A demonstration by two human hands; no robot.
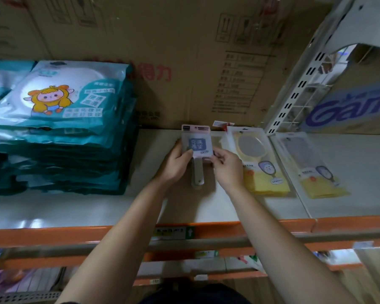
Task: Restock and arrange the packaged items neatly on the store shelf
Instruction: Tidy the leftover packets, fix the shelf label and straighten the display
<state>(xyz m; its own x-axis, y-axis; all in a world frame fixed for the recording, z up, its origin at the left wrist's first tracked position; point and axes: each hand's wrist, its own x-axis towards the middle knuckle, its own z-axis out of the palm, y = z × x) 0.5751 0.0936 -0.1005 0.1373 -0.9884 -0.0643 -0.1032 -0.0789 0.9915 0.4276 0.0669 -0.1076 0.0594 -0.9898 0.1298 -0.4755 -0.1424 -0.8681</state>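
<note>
Both hands, left point(174, 164) and right point(225, 166), grip-pinch a pink packaged mirror point(196, 142), hiding its lower edge.

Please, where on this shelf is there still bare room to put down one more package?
Bare shelf runs along the front edge, before the teal stack. A patch also lies between that stack and the pink mirror pack, which both hands, left and right, grip. Right is crowded: two yellow packs lie side by side.
</note>
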